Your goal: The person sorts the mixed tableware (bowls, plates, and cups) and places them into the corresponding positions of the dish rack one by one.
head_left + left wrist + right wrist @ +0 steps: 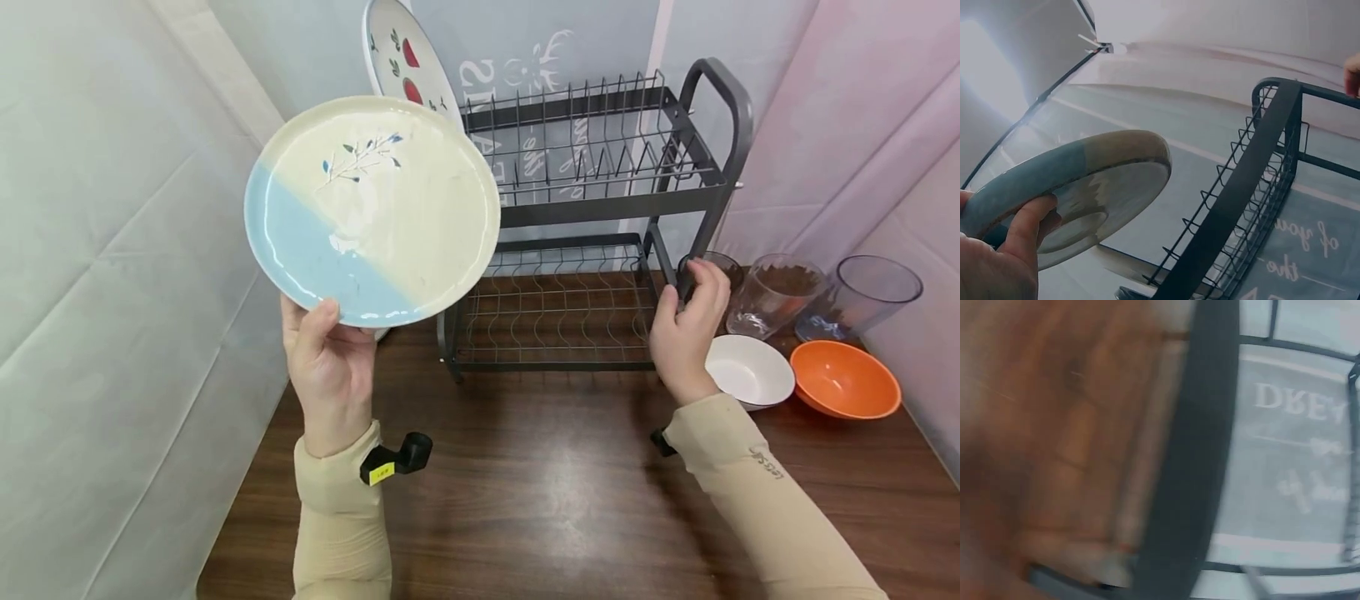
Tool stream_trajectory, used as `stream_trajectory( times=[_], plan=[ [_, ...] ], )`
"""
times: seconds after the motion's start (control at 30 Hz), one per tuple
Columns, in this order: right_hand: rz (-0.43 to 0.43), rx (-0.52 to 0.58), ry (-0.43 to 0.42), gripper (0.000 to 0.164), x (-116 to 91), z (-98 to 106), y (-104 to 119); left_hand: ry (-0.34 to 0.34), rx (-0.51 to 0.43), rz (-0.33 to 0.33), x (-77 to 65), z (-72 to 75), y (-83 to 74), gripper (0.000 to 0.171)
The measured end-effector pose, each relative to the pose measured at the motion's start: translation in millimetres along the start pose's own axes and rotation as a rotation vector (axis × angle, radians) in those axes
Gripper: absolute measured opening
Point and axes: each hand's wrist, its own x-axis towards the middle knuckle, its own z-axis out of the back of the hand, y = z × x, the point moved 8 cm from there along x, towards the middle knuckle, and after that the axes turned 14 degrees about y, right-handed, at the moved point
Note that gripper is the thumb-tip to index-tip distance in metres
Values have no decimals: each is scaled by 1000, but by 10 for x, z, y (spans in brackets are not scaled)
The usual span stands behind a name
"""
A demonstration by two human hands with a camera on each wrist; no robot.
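My left hand holds up a round plate, cream and light blue with a small leafy sprig. The thumb lies on the front near the rim, and in the left wrist view the fingers are under the plate's grey underside. Beside the right post of a black two-tier dish rack is my right hand, thumb and fingers apart and loosely bent. Whether it touches the post is unclear. The right wrist view shows a dark rack bar up close, with no hand clearly visible.
Another plate with red fruit leans at the rack's upper left, partly hidden. Right of the rack are a clear glass, a bluish glass, a white bowl and an orange bowl. Everything is on a brown table.
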Motion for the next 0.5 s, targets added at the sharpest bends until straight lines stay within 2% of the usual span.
stream_trajectory(
  times=[0.1, 0.17, 0.23, 0.37, 0.5],
  plan=[
    [130, -19, -6, 32, 139, 32, 293, 6, 43, -21, 92, -57, -14, 41],
    [199, -38, -6, 33, 230, 38, 442, -18, 114, -42, 161, -81, -32, 41],
    [261, -62, -7, 34, 306, 32, 524, -69, 192, -71, 232, -89, -57, 41],
    [342, -117, -3, 38, 415, 23, 653, -215, 345, -127, 347, -80, -99, 40],
    [379, -168, 7, 40, 474, 19, 732, -276, 433, -173, 426, -124, -98, 38]
  ],
)
